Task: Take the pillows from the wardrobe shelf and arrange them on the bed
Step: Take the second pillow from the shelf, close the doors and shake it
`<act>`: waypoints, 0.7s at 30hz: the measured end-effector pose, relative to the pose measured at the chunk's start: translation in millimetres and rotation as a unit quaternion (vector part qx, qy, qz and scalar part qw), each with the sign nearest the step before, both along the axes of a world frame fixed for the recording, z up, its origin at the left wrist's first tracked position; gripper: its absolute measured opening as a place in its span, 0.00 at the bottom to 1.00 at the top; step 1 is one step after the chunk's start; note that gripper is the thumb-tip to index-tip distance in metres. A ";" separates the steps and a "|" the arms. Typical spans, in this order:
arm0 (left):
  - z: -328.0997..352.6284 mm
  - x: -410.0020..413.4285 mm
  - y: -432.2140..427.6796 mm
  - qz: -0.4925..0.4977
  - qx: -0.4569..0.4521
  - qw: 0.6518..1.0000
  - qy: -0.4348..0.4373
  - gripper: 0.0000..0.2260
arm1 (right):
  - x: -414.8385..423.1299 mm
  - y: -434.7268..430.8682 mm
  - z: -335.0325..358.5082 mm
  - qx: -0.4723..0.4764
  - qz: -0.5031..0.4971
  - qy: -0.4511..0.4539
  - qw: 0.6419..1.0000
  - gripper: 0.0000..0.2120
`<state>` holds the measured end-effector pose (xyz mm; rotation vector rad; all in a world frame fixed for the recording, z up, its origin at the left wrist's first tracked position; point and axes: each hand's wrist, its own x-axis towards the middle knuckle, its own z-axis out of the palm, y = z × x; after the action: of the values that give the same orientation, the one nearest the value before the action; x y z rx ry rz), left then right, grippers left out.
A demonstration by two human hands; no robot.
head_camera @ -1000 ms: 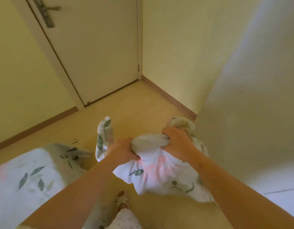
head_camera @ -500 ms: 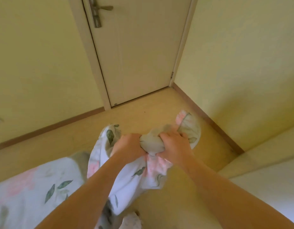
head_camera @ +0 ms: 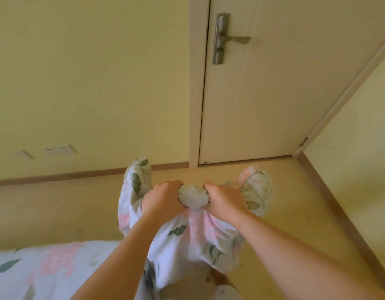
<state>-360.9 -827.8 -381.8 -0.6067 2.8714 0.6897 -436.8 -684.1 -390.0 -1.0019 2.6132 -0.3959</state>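
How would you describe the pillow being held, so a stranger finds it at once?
Start at the closed door and look down to the floor before it. There both hands grip a floral pillow by its bunched top edge; unlike the matching bedding at lower left, it hangs in the air.

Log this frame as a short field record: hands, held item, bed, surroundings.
left hand: clenched on bunched fabric
right hand: clenched on the same bunch
held item: floral pillow, hanging below the fists, above the floor
bed: lower left, matching floral cover
door: shut, lever handle
wardrobe: not in view
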 end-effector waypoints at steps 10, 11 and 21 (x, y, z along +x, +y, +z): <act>0.3 -74.7 -112.1 0.230 0.032 0.972 -0.021 0.14 | -132.7 -165.9 -8.5 0.039 0.205 -0.026 0.978 0.03; -0.7 -74.9 -123.3 0.254 0.033 0.966 -0.022 0.14 | -137.0 -184.2 -8.1 0.043 0.232 -0.030 0.971 0.02; -8.9 -69.3 -254.6 0.407 0.073 0.910 -0.013 0.13 | -149.2 -359.5 -10.3 0.072 0.366 -0.024 0.927 0.03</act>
<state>-430.3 -1082.5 -390.8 -1.7954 2.4203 0.9482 -585.9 -1043.6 -400.3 -1.7614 1.9799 -0.0371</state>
